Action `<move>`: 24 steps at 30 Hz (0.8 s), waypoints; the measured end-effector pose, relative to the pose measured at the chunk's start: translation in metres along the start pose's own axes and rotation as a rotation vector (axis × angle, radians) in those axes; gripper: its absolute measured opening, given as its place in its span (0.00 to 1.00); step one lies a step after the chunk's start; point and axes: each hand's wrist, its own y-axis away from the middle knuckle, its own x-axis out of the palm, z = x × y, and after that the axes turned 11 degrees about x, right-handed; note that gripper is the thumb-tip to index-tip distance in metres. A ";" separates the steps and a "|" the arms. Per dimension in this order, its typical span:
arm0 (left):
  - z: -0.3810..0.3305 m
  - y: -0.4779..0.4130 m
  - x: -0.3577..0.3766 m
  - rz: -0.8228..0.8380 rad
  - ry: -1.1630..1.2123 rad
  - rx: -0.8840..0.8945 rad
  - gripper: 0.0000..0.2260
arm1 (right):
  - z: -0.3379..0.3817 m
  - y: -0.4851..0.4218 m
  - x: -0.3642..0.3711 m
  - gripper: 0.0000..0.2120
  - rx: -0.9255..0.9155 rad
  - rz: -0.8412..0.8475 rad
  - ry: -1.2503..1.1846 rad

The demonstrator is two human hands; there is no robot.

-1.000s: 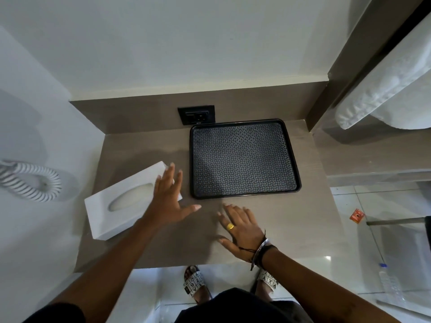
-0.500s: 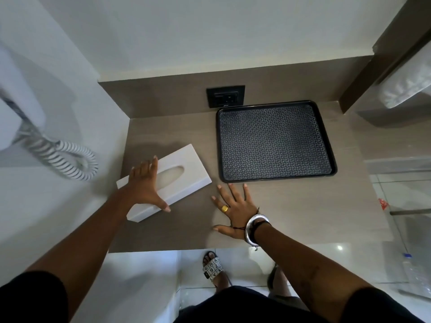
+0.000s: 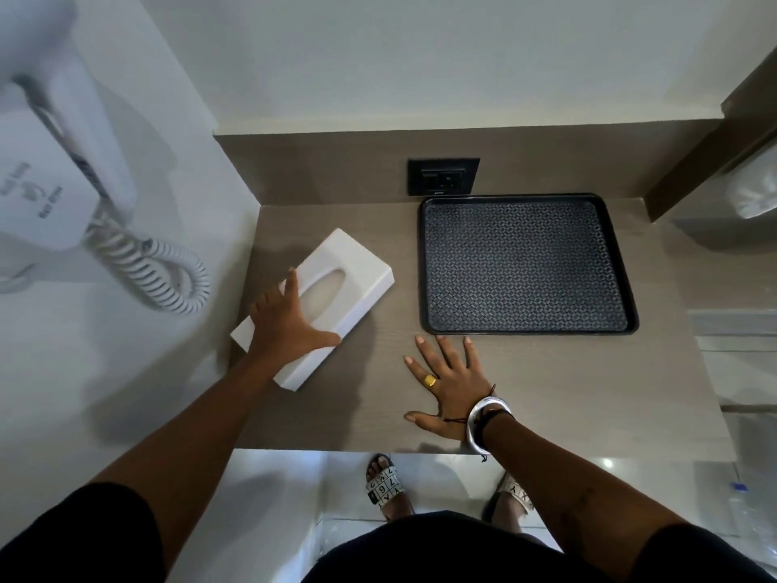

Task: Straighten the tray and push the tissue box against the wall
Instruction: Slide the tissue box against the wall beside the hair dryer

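Observation:
A white tissue box (image 3: 357, 275) lies at an angle on the left of the wooden counter (image 3: 588, 389), its near-left corner close to the left wall. My left hand (image 3: 286, 321) lies flat on the box's near half, fingers spread and thumb hooked over its right edge. The black patterned tray (image 3: 527, 330) sits square at the back right, its far edge against the back panel. My right hand (image 3: 447, 380) rests flat and open on the counter just in front of the tray's near-left corner, not touching it.
A white hair dryer (image 3: 54, 170) with a coiled cord (image 3: 155, 271) hangs on the left wall. A black power socket (image 3: 443, 176) sits in the back panel. White towels (image 3: 752, 191) lie on a shelf at right. My sandalled feet (image 3: 384, 486) show below the counter's front edge.
My left hand has slid left across the tissue box and turned it, so the box lies more steeply angled with its far end nearer the back. My right hand has stayed flat.

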 end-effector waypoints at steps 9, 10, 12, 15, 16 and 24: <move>-0.013 -0.038 -0.006 -0.219 0.231 -0.527 0.62 | -0.001 -0.001 0.003 0.43 -0.007 -0.005 -0.024; -0.012 -0.039 -0.005 -0.214 0.234 -0.552 0.62 | -0.001 -0.002 0.002 0.43 -0.006 -0.005 -0.022; -0.009 -0.040 -0.002 -0.210 0.220 -0.566 0.62 | -0.001 -0.002 0.002 0.43 -0.006 -0.006 -0.019; -0.004 -0.039 0.002 -0.221 0.192 -0.549 0.61 | -0.002 -0.002 0.002 0.43 -0.006 0.004 -0.024; -0.002 -0.038 0.002 -0.223 0.193 -0.544 0.60 | -0.002 -0.002 0.002 0.43 -0.006 0.007 -0.025; -0.004 0.001 0.024 -0.356 0.008 -0.079 0.50 | -0.002 -0.002 0.000 0.43 0.005 0.027 -0.014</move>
